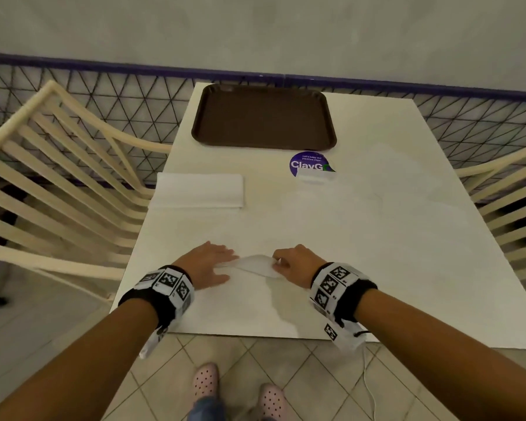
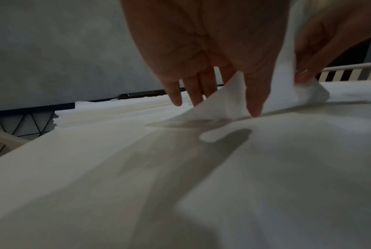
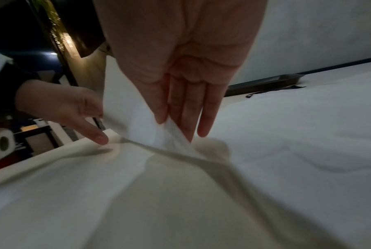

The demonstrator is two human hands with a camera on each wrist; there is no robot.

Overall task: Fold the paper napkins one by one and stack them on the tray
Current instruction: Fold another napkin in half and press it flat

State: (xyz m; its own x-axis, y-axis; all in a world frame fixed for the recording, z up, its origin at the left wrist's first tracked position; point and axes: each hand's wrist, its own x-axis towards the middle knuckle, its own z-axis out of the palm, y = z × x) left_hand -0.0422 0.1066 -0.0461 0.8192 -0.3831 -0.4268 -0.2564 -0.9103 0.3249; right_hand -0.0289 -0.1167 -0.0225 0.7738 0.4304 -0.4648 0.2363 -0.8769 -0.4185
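Note:
A white paper napkin [image 1: 255, 265] is lifted a little off the white table [image 1: 362, 238] near its front edge, between my hands. My left hand [image 1: 213, 262] lies with straight fingers on the napkin's left end [image 2: 223, 101]. My right hand [image 1: 293, 265] pinches the right end [image 3: 171, 131] between thumb and fingers and holds it raised. A flat stack of white napkins [image 1: 198, 189] lies at the table's left edge. The brown tray [image 1: 264, 117] sits at the far end with nothing on it; the right wrist view shows its rim [image 3: 265, 82].
A round purple sticker [image 1: 308, 162] is on the table in front of the tray, with a small white paper [image 1: 315, 176] over its lower part. Cream slatted chairs [image 1: 58, 165] stand on both sides. A wire-mesh fence [image 1: 134, 92] runs behind the table.

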